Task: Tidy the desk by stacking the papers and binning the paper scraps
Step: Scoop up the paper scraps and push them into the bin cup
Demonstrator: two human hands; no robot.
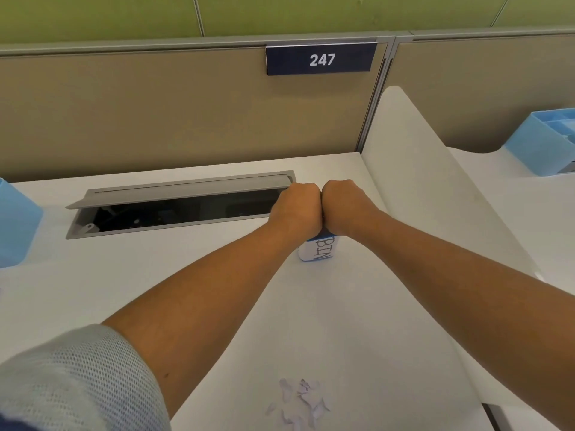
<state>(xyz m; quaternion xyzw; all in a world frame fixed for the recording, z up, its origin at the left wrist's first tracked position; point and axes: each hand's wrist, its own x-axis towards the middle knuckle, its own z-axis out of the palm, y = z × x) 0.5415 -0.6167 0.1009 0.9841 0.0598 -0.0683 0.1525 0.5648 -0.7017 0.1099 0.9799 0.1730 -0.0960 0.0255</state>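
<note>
Bin (pixel 319 249): we're bunching left hand (pixel 295 208) and right hand (pixel 343 206), both curled, right over it, probably so nothing spills; can't tell what they're holding. Scrap pile (pixel 298 402) is waiting on table (pixel 140 269).

White desk (pixel 186 290); blue bin (pixel 319 248); pale lilac scraps (pixel 298 405).

White desk (pixel 124 275) carries paper scraps (pixel 298 402), a labelled bin (pixel 319 249), a blue box (pixel 15 222).

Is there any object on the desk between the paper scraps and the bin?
No object lies on the desk between the paper scraps and the bin. However, the left hand and right hand sit over the bin's top, so they cover its opening.
</note>
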